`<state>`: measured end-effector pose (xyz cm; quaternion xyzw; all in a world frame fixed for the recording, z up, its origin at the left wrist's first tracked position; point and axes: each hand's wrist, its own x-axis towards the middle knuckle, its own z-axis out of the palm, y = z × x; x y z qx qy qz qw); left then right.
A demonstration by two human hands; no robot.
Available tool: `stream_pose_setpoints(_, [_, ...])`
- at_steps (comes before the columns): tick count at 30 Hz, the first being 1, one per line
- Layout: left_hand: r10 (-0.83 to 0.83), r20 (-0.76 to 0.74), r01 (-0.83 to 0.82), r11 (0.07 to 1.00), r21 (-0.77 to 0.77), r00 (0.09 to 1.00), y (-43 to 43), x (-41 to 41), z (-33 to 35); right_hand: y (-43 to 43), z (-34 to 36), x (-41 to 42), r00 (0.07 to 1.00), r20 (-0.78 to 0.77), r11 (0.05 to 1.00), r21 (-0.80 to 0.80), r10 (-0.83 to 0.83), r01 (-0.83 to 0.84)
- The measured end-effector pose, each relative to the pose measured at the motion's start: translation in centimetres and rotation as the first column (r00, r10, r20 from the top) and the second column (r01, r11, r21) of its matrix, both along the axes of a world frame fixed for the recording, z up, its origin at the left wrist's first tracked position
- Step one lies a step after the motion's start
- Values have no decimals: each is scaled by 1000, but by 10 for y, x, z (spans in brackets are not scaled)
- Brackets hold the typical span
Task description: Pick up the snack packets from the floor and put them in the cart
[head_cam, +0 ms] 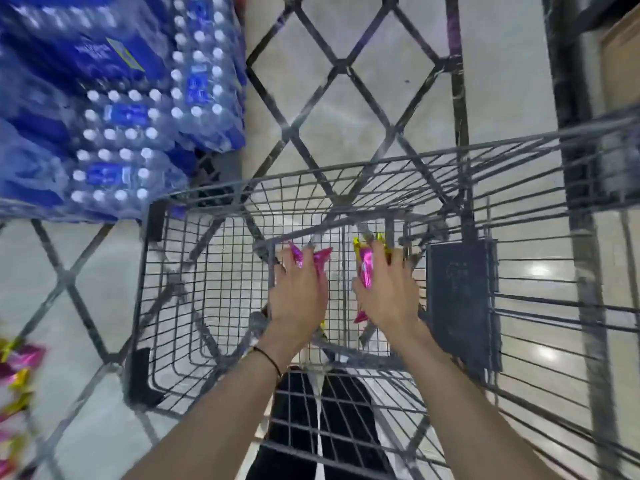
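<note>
Both my arms reach down into a grey wire shopping cart (207, 209). My left hand (298, 292) grips pink snack packets (320, 259), whose ends poke out past my fingers. My right hand (388, 289) holds pink and yellow snack packets (366, 268); one pink end shows under my palm. Both hands hover just above the cart's wire bottom. More pink and gold snack packets (17, 372) lie on the floor at the far left edge, blurred.
Shrink-wrapped packs of water bottles (114, 109) are stacked at the upper left beside the cart. A dark child-seat flap (462, 299) hangs at the cart's right. The pale floor has dark diagonal lines. My dark trouser legs (322, 427) show below the cart.
</note>
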<state>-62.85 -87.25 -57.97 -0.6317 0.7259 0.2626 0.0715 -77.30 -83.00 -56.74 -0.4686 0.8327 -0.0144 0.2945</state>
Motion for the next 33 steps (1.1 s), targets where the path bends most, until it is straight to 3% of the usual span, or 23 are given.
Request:
stream_pose_setpoints(8, [5,8,-5,999,42,1000,-21,1,-127,-16,-135,-6,998,26,999,11,-53,53])
stream_pose_setpoints(16, [39,74,-40,999,7,996,-33,-3,-183,-25,-186,3,1000,-14,1000,4,-13,13])
stream_pose_setpoints(22, [-42,128,36,998,48,991,-35,2,-171,-23,-180,3,1000,-18,1000,-4,-5,5])
stream_pose_setpoints(26, [14,83,-19,998,60,996,-33,8,-141,-20,-158,4,999,-35,1000,-6,-2,2])
stream_pose_setpoints(33, [-133,147,127,991,52,980,-23,22,-47,-14,-66,-7,987,-70,986,-72,143,-148])
